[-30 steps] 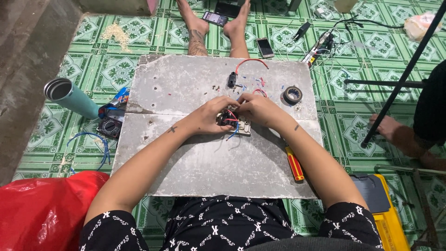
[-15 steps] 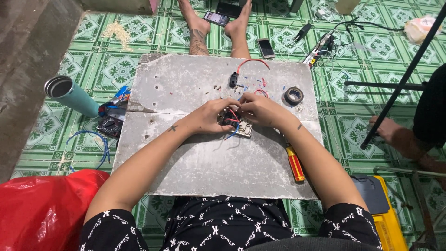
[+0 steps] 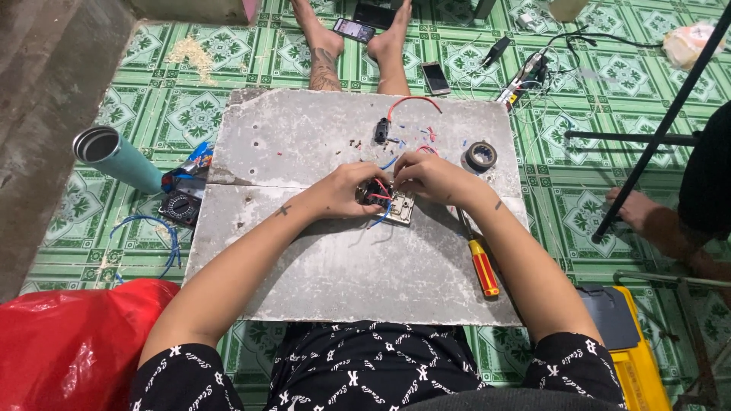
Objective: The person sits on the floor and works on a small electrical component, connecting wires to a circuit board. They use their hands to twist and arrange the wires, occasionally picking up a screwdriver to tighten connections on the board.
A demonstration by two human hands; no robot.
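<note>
The left hand (image 3: 346, 190) is curled closed around a small dark electrical part with red and blue wires (image 3: 375, 192), and most of this part is hidden under the fingers. The right hand (image 3: 428, 175) is bent over the same part from the other side; its fingertips are pressed together at the wires, but what exactly is pinched cannot be seen. Just under both hands a small pale square switch plate (image 3: 401, 208) is laid on the board, half covered by the right hand.

All this is placed near the middle of a flat grey board with a rough, scratched surface (image 3: 343, 266). A crack is seen across its left part. Beside the right forearm a screwdriver with a red and yellow plastic handle (image 3: 483, 265) is lying on the board; its metal shaft is partly hidden by the arm. Farther away, a round roll of black tape (image 3: 481, 155) and a small black component with a curved red wire (image 3: 383, 129) are found, with tiny cut pieces of wire around them.

Off the board, on the green patterned tiles, a teal metal tumbler (image 3: 118, 157) is lying on its side, and a shiny red plastic bag (image 3: 72, 346) is cut off by the lower edge.
</note>
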